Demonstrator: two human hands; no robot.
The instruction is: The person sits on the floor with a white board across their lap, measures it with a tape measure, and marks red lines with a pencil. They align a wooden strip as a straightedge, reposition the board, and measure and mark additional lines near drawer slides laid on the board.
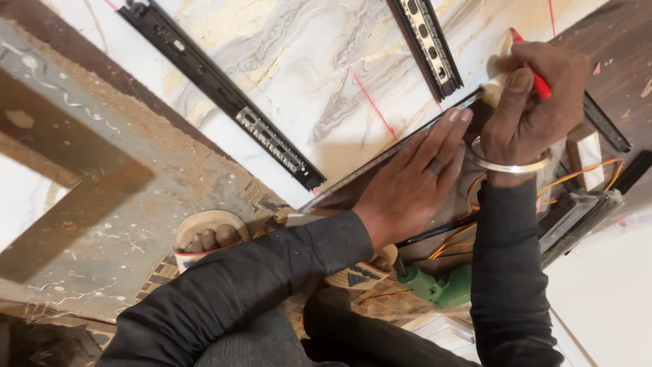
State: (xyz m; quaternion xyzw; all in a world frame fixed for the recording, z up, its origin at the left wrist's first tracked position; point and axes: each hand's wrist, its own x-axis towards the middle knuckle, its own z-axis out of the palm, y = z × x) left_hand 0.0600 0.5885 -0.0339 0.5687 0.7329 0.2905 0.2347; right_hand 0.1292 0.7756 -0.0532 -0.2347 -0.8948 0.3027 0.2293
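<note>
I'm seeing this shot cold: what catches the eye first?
Two hands meet at upper right: the left hand lies flat, pressing a metal strip against the marble-patterned sheet, while the right hand holds a red pencil at the strip's end. A black drawer slide crosses the sheet diagonally.

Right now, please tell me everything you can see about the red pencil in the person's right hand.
The red pencil is thin and bright red; it looks like a marking pencil or pen. Only two short parts show: its pointed upper end above the right hand and a piece between thumb and fingers. The rest, including the lower end, is hidden by the hand. It is tilted, the upper end leaning left. The hand grips it over a pale marble-patterned board that carries thin red lines.
</note>
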